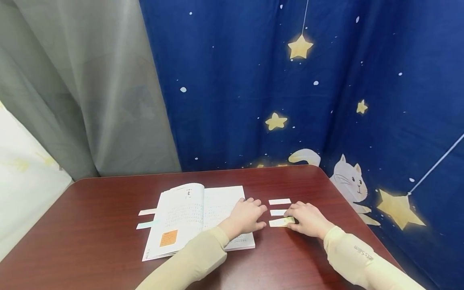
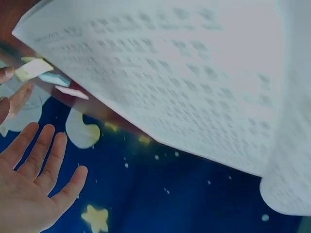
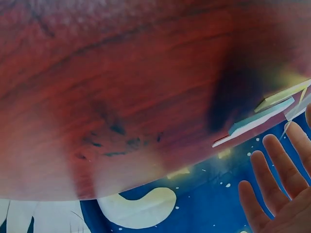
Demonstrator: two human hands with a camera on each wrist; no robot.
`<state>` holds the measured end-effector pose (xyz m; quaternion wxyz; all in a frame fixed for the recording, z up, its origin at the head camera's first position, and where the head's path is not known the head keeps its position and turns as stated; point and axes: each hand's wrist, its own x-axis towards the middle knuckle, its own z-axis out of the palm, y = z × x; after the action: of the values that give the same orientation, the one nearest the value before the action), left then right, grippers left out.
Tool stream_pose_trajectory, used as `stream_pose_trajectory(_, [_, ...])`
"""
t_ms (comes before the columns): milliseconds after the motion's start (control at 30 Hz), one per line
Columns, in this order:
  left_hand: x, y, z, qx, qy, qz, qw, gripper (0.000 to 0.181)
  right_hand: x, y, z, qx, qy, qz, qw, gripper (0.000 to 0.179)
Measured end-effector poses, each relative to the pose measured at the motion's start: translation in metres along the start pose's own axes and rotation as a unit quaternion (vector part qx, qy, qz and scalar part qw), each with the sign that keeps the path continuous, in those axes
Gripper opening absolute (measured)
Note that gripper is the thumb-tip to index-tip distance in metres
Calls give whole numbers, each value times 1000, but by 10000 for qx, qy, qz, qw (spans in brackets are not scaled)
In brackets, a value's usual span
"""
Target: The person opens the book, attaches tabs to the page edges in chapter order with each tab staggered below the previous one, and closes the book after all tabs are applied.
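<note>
An open book (image 1: 185,217) lies on the table, its left pages bulging up near the spine. Over the right page's outer edge is my left hand (image 1: 246,215), fingers extended and holding nothing; the left wrist view shows its spread fingers beside the page. To the right, three pads of sticky strips lie in a column: pink (image 1: 280,201), blue (image 1: 277,212) and yellow (image 1: 277,222). My right hand (image 1: 308,218) pinches the right end of a yellow sticky strip (image 3: 297,108), which looks partly lifted from its pad. Its thumb is mostly cut off in the right wrist view.
A pink strip (image 1: 147,212) and a blue strip (image 1: 145,225) stick out past the book's left edge. The dark red table (image 1: 90,241) ends at the back against a blue star curtain (image 1: 232,80) and a grey curtain (image 1: 108,100).
</note>
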<state>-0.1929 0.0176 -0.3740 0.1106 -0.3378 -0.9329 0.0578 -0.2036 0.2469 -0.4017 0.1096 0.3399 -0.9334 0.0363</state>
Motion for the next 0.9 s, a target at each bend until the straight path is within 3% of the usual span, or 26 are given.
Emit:
stream_pose_trajectory(333, [19,22,20,-44,-367,-131,9992,23,-4,4,9,62,-42,68,9999,17])
stream_pose_trajectory(567, [24,30,32,48,-499,-299,9983,20,-5,4,15,34,-23,31,10000,10])
stream_pose_trajectory(900, [28,32,44,226,-244,-303,9990,20,-4,5,17,-98,-77,43,9999,14])
